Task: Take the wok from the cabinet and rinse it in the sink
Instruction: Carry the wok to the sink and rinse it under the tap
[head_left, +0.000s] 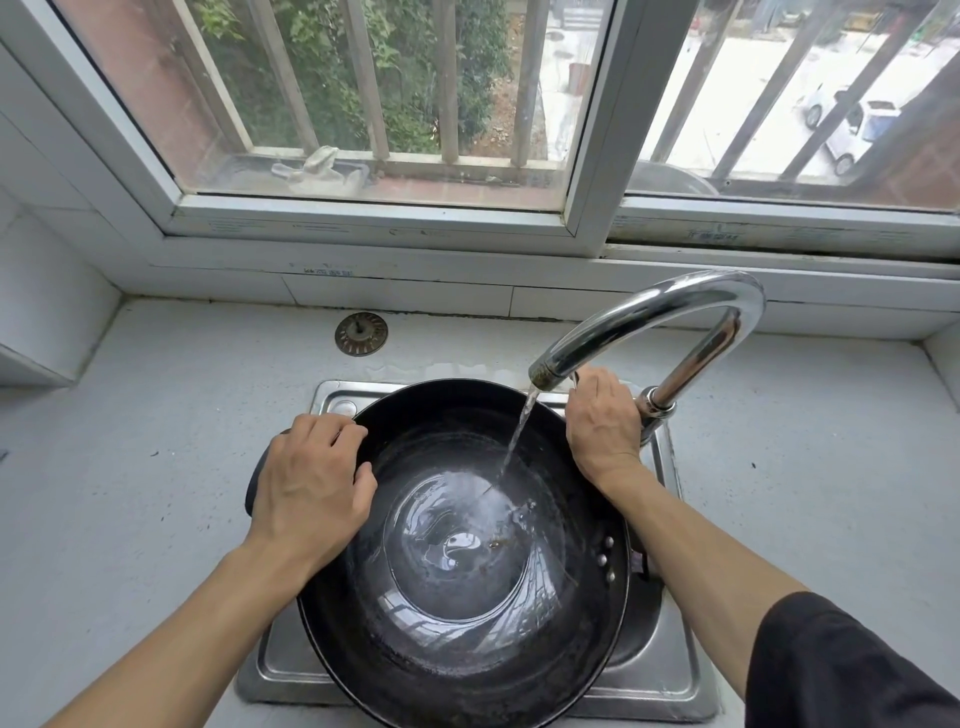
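Note:
A large black wok (457, 639) lies over the steel sink (670, 675), covering most of the basin. Water runs from the chrome faucet (649, 306) into the wok and pools at its bottom. My left hand (306, 483) grips the wok's black handle at its left rim, with the fingers curled over the edge. Behind the wok's right rim, my right hand (602, 426) is at the faucet's base, its fingers curled round the lever there, which the hand mostly hides.
A round metal sink strainer (361, 334) lies on the grey counter (156, 467) behind the sink. A barred window (363, 104) spans the back wall, with a white tiled ledge below. A white wall block juts in at the left.

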